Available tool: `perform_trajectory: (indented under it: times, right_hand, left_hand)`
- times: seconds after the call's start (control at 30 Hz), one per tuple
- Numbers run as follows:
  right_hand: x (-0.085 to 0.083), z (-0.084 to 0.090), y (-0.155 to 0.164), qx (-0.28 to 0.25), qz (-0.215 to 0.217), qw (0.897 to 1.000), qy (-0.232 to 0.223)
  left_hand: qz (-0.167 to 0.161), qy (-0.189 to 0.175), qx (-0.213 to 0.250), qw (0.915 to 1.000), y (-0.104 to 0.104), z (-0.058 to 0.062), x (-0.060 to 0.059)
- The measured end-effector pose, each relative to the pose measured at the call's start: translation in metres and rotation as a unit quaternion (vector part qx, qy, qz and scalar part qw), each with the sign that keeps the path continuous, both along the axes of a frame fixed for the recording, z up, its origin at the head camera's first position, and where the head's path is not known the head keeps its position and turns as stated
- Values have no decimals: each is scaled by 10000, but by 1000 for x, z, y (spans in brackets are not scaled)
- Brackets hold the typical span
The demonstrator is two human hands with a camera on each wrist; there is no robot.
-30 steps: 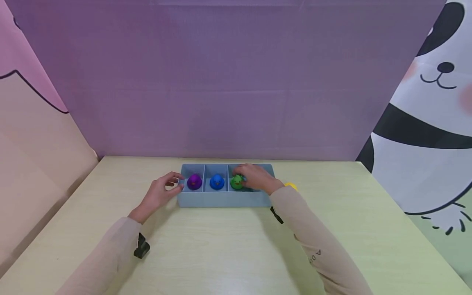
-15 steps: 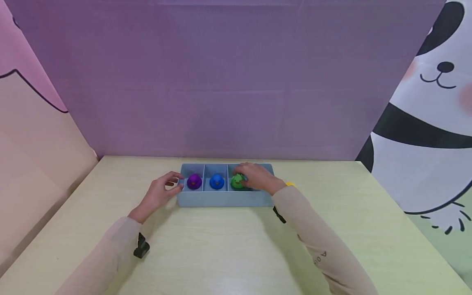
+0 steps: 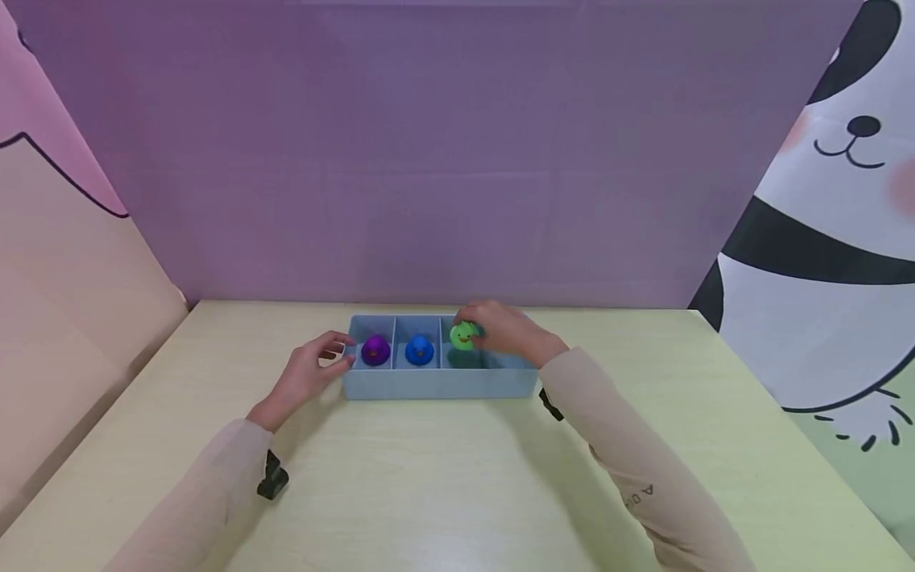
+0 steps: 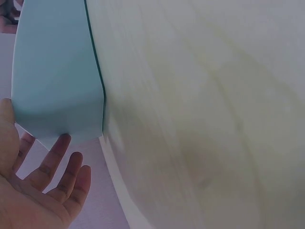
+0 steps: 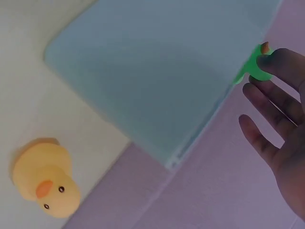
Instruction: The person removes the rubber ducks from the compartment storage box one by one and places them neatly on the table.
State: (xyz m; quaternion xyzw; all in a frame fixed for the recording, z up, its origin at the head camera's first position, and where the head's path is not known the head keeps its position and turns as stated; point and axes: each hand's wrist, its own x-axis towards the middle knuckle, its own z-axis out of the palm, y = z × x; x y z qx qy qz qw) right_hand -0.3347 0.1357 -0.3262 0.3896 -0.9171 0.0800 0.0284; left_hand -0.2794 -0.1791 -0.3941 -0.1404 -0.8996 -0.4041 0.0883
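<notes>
A long light-blue divided box [image 3: 439, 384] stands on the table. My right hand [image 3: 500, 327] pinches a green rubber duck [image 3: 463, 336] between thumb and fingers, raised over the compartment right of the blue duck, with a dark shadow below it. In the right wrist view, the green duck [image 5: 257, 67] shows just past the box rim. A purple rubber duck [image 3: 375, 350] sits in the leftmost compartment and a blue rubber duck [image 3: 419, 350] in the one beside it. At the box's left end rests my left hand [image 3: 307, 369], fingers loosely spread, fingertips against the end wall [image 4: 71, 126].
A yellow rubber duck [image 5: 45, 179] lies on the table beyond the box's right end, hidden behind the right sleeve in the head view. A purple cloth backdrop [image 3: 443, 159] rises behind the table [image 3: 429, 477], and a panda-print panel [image 3: 822, 334] stands at right.
My right hand has lifted the green duck up from the floor of its compartment. The right sleeve has shifted right, covering the yellow duck in the head view. The left hand stays at the box's end.
</notes>
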Motion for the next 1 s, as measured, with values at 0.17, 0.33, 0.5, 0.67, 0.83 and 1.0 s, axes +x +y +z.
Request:
perform_trajectory:
  times: [0.17,0.33,0.5,0.67,0.83,1.0]
  right_hand:
    - [4,12,5,-205,80,9997,68]
    - [7,20,13,-316,42,9995,-54]
    - [5,22,23,-415,-41,9991,-109]
    - [5,25,35,-495,-101,9987,-103]
    - [8,29,51,-515,-124,9986,-52]
    - [9,31,64,-504,-127,9986,72]
  left_hand:
    - [31,-37,17,10000,-1,-1,0]
    - [36,-30,6,10000,0,-1,1]
    - [49,-54,21,10000,0,1,1]
    - [38,-72,-5,10000,0,2,1]
    - [55,-80,15,10000,1,1,1]
    - [66,-29,35,10000,0,0,1]
